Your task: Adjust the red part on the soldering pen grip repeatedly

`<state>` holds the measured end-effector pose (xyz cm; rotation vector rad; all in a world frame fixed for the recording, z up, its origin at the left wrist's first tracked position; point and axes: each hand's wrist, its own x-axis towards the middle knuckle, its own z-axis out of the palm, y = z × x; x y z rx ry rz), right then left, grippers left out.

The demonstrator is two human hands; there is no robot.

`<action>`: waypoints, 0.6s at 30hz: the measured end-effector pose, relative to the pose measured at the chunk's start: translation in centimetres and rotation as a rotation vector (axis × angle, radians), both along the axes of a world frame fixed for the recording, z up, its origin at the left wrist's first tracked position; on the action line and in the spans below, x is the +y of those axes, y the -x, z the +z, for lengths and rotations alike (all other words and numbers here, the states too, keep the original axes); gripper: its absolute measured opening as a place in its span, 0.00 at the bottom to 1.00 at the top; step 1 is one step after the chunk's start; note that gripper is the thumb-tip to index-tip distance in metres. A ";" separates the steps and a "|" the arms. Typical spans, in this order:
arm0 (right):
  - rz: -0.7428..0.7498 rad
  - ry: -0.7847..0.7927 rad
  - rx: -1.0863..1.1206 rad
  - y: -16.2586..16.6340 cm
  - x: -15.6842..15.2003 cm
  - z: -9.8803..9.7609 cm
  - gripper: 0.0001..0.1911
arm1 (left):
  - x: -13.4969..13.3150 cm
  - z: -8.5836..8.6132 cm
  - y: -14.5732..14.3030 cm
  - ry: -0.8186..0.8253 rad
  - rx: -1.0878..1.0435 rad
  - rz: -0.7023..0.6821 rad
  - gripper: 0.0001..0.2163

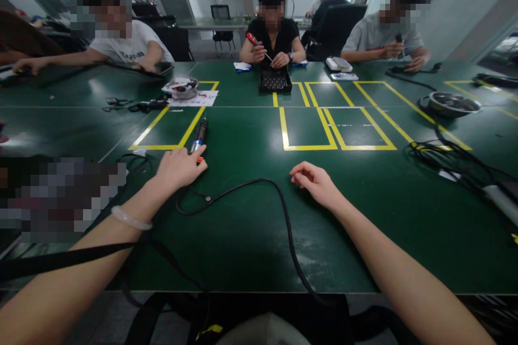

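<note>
Currently my left hand (180, 167) rests its fingers over the near end of the electric screwdriver (199, 137), which lies unlifted on the table (364, 215) by the yellow tape (154, 147); I cannot tell whether they clasp it. My right hand (315, 180) lies half-curled and empty, with bare table ahead and the black cable (288, 226) looping between my arms.

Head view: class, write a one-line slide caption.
Left hand touches a screwdriver on the green table; right hand rests empty beside a black cable.
</note>
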<state>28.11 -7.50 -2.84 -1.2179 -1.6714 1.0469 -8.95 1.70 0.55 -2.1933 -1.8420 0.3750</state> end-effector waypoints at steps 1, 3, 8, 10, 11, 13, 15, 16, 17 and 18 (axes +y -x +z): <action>-0.024 -0.040 -0.014 0.0 0.0 0.1 0.07 | -0.9 0.1 -1.2 -0.005 0.002 -0.021 0.30; -0.051 -0.107 -0.074 0.1 -0.2 0.3 0.07 | -2.6 0.1 -3.8 -0.016 -0.019 -0.065 0.29; 0.030 -0.239 -0.267 0.7 -1.0 1.1 0.07 | -6.7 0.0 -9.9 -0.051 -0.123 -0.197 0.27; 0.076 -0.275 -0.319 1.0 -1.2 1.2 0.07 | -7.9 -0.2 -12.0 -0.054 -0.169 -0.236 0.27; 0.098 -0.280 -0.335 1.2 -1.3 1.3 0.08 | -8.4 -0.2 -13.0 -0.051 -0.193 -0.255 0.26; 0.140 -0.270 -0.346 1.3 -1.5 1.4 0.09 | -9.1 -0.4 -14.8 -0.038 -0.240 -0.294 0.26; 0.188 -0.239 -0.336 1.4 -1.5 1.5 0.09 | -9.7 -0.4 -16.3 -0.020 -0.279 -0.331 0.27; 0.208 -0.218 -0.327 1.3 -1.5 1.5 0.08 | -9.8 -0.5 -17.0 -0.010 -0.295 -0.347 0.27; 0.224 -0.192 -0.319 1.3 -1.5 1.5 0.07 | -10.0 -0.5 -17.5 0.001 -0.308 -0.361 0.27; 0.234 -0.162 -0.310 1.2 -1.5 1.5 0.06 | -10.1 -0.5 -17.9 0.011 -0.318 -0.373 0.28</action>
